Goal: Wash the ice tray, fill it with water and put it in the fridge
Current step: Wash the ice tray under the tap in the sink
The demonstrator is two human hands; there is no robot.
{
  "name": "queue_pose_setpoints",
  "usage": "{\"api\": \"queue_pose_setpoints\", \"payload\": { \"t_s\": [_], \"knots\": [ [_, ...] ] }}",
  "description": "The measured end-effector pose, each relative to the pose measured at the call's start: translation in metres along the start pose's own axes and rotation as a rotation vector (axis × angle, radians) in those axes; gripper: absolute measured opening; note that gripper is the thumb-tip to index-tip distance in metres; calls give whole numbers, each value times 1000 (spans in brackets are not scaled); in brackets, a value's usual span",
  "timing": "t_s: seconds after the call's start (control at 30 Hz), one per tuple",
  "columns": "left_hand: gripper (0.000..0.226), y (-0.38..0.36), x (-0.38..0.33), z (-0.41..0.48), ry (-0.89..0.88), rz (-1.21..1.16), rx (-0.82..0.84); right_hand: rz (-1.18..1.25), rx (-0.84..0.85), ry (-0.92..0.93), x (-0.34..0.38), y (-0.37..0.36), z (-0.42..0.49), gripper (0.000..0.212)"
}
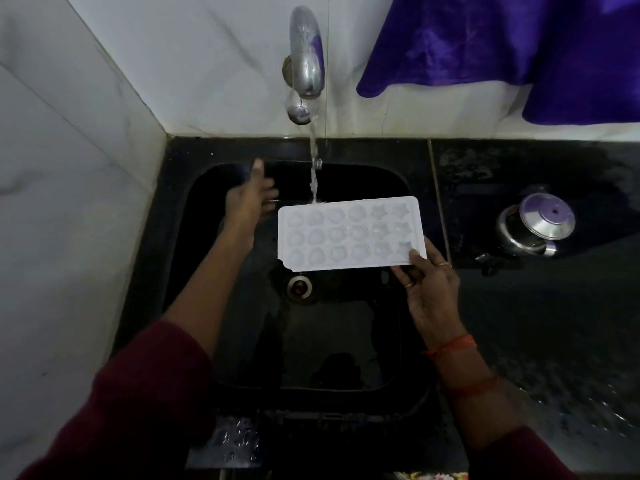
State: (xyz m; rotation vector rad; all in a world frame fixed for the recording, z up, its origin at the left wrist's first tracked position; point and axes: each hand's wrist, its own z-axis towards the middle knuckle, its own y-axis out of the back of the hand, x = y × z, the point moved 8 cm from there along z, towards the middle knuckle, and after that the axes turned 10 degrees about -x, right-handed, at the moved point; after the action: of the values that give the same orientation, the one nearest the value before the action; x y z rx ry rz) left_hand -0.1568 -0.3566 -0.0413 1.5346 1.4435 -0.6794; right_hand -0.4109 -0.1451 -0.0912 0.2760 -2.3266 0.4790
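A white ice tray (349,233) with several round and star-shaped cups hangs level over the black sink (194,202). My right hand (427,282) pinches its near right corner, thumb on top. Water streams from the chrome tap (306,53) and strikes the tray's far edge. My left hand (251,195) is stretched out to the left of the tray over the sink, fingers straight, holding nothing and apart from the tray.
The drain (299,286) lies below the tray. On the wet black counter to the right stands a steel pot with a lid (536,225). A purple cloth (502,46) hangs on the wall at the back right. White tiled walls close off the left and back.
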Motion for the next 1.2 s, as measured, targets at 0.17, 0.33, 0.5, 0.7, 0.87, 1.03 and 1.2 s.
{"api": "queue_pose_setpoints", "payload": {
  "t_s": [0.17,0.33,0.5,0.7,0.87,1.03,1.2],
  "knots": [
    [62,26,87,-35,248,-114,43,-23,11,-10,-11,2,-9,39],
    [65,19,107,-70,351,-328,196,-44,37,-27,-23,6,-19,38],
    [68,22,117,-81,408,-500,217,-77,62,-36,-36,9,-28,40],
    [70,39,137,-82,370,-397,111,-121,106,-33,-50,14,-41,41],
    [62,57,150,-87,370,-342,-28,-228,172,80,-52,16,-54,42],
    [51,69,154,-94,365,-356,-173,-548,216,450,-34,15,-69,49],
    [52,77,153,-96,357,-392,-254,-918,322,954,-17,5,-85,35]
  ]
}}
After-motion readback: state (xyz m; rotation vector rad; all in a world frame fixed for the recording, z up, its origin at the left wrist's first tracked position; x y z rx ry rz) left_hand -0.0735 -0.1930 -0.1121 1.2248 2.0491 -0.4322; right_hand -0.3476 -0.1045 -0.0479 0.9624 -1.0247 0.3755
